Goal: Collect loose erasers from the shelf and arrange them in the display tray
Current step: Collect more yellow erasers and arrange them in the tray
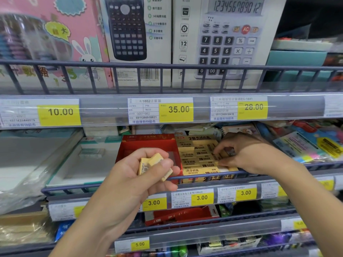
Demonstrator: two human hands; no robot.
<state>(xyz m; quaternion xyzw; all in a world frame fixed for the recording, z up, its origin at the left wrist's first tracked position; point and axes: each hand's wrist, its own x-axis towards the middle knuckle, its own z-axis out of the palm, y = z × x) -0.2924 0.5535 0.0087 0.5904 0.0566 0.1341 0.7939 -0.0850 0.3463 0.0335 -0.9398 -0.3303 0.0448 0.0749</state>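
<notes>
Left hand (130, 175) grips a few loose cream wrapped erasers (154, 166) over the red cardboard display tray's (148, 145) front edge. Right hand (246, 153), fingers curled, apparently pinches a stacked cream eraser (219, 156) at the yellow tray's (207, 178) right edge.

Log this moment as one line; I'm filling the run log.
left hand: holds loose erasers | right hand: fingers on erasers in display tray | stage: arranging

I'm seeing the display tray (196, 156) sitting on the shelf behind the rail (204, 177); my right hand (245, 154) is resting in it, my left hand (141, 175) is holding erasers (154, 166) left of it
</notes>
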